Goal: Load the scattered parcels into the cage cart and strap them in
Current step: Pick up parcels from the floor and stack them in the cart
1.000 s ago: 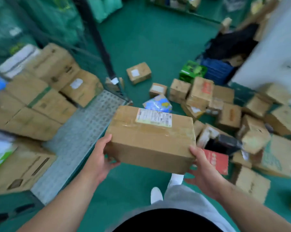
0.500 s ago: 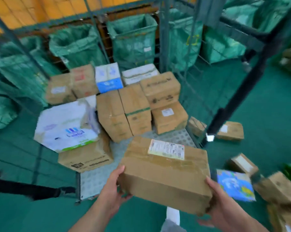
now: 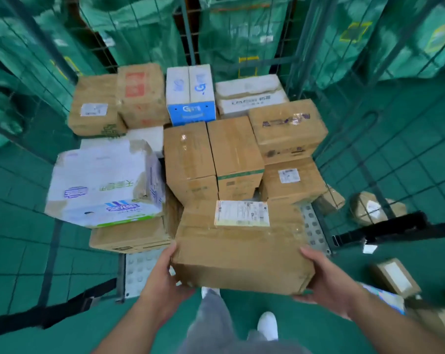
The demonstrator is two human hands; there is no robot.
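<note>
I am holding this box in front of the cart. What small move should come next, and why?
Probably lower the box onto the bare cart floor just ahead: the left hand and right hand hold its ends, and that front strip looks free.

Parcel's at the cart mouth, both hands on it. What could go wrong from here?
1. The white parcel sits tilted on a brown box right beside the landing spot; a nudge from the carried parcel could topple it.
2. The black strap lies across the floor left of the feet: a possible trip.
</note>
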